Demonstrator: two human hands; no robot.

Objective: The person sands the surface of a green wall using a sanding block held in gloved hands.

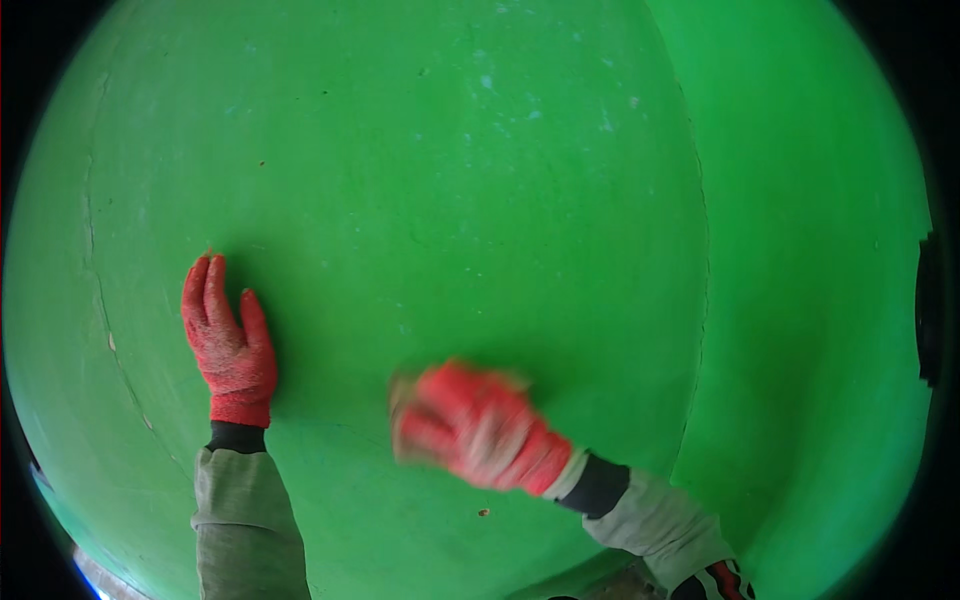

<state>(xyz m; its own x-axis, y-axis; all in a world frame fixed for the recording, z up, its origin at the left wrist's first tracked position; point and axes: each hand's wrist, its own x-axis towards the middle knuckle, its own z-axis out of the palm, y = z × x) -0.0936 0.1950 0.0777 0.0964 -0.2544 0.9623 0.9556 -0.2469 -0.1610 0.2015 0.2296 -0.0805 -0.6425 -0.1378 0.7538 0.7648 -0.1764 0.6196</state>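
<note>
My left hand (229, 345), in a worn red glove, rests with its palm side towards a green painted surface (487, 247). Its fingers point up the picture and the thumb stands apart. Lower and to the right, my right hand (480, 431) wears a similar glove and is blurred. Its fingers are curled over a tan pad or block (397, 420), whose edge shows at the left of the hand. The glove covers most of this pad, so its exact kind cannot be told. The pad appears to lie against the green surface.
A long crack (703, 247) runs down the right side of the surface, and another crack (94, 240) the left. Pale scuffs (486, 81) mark the upper part. A small chip (484, 513) sits below my right hand. A black object (927, 311) shows at the right rim.
</note>
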